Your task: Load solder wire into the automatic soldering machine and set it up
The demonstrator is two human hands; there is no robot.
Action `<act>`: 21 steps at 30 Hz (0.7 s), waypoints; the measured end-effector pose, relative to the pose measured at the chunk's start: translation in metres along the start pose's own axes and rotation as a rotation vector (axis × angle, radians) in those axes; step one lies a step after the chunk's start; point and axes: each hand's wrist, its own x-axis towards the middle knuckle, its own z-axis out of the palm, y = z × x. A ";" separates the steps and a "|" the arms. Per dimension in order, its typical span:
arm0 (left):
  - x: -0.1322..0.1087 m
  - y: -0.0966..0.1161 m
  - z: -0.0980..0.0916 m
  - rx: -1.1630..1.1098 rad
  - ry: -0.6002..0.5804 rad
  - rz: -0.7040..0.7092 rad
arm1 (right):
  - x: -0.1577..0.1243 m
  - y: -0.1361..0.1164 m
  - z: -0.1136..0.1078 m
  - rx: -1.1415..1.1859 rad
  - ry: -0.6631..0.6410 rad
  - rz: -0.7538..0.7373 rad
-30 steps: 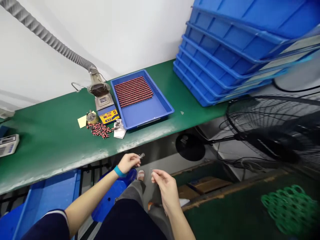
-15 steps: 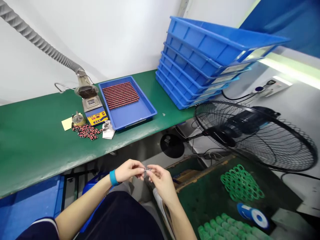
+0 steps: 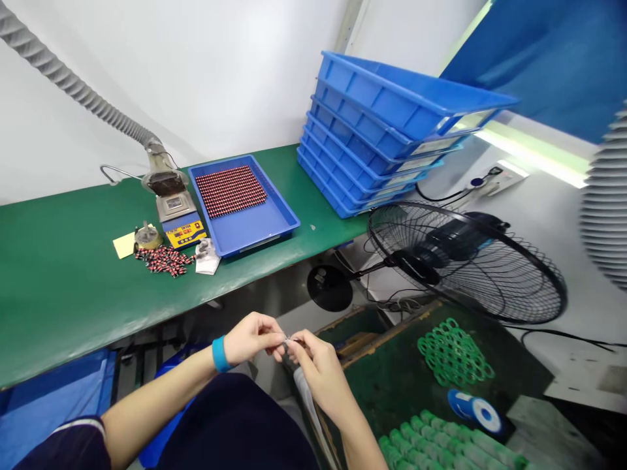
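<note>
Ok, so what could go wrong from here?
The tiny piece, pinched between the left hand and right hand, might slip; it's held out past the bench, so it could fall clear of it. The loose pile might scatter if a sleeve brushed it. The fan looks close to the bins, so a knock could perhaps jostle them.

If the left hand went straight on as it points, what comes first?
Probably the right hand, just past the small piece that the left hand holds; depth there is unclear.
</note>
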 end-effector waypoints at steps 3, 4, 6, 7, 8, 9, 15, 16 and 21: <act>-0.007 0.009 0.007 0.369 0.047 0.217 | -0.004 -0.002 0.001 0.049 0.024 0.007; -0.010 0.012 0.008 0.550 0.068 0.331 | -0.005 -0.002 0.002 0.133 0.020 0.025; -0.012 0.017 0.009 0.930 0.100 0.618 | -0.006 -0.003 0.004 0.384 0.002 0.099; -0.013 0.018 0.009 1.103 0.105 0.779 | -0.005 -0.004 0.005 0.526 -0.013 0.150; -0.013 0.019 0.008 1.252 0.099 0.934 | -0.005 -0.004 0.007 0.657 -0.029 0.202; -0.012 0.020 0.007 1.377 0.082 1.070 | -0.005 -0.005 0.008 0.760 -0.044 0.249; -0.012 0.039 0.002 1.189 -0.062 0.804 | -0.009 -0.010 0.005 0.454 0.082 0.104; -0.011 0.044 0.002 1.010 -0.102 0.597 | -0.011 -0.012 0.003 0.308 0.123 0.046; 0.001 0.056 0.003 0.232 -0.398 -0.149 | -0.020 -0.024 -0.007 -0.087 0.206 -0.189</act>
